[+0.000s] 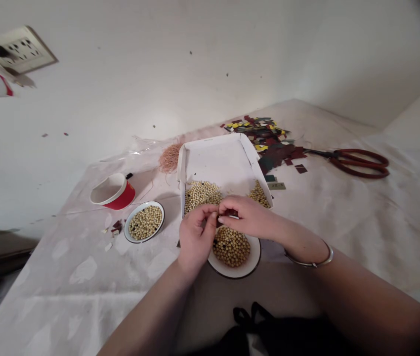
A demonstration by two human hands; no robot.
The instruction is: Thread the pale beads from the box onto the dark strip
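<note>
My left hand (197, 232) and my right hand (245, 213) meet above a white dark-rimmed bowl (253, 257) of round yellowish beans (232, 245). Thumb and fingers of both hands are pinched together on a small dark red piece (219, 222), mostly hidden by the fingertips. Just beyond the hands lies a shallow white box (213, 160), tilted in view. Inside its near end are a pile of beans (201, 194) at the left and a smaller heap (259, 194) at the right. A silver bangle circles my right wrist.
Left of the box stand a smaller bowl of beans (146, 222) and a red-and-white paper tub (119, 195). Behind them lies a bundle of pinkish threads (170, 158). Red-handled scissors (360, 162) rest at the right, beside many coloured scraps (258, 131). A wall rises behind the cloth-covered table (121, 306).
</note>
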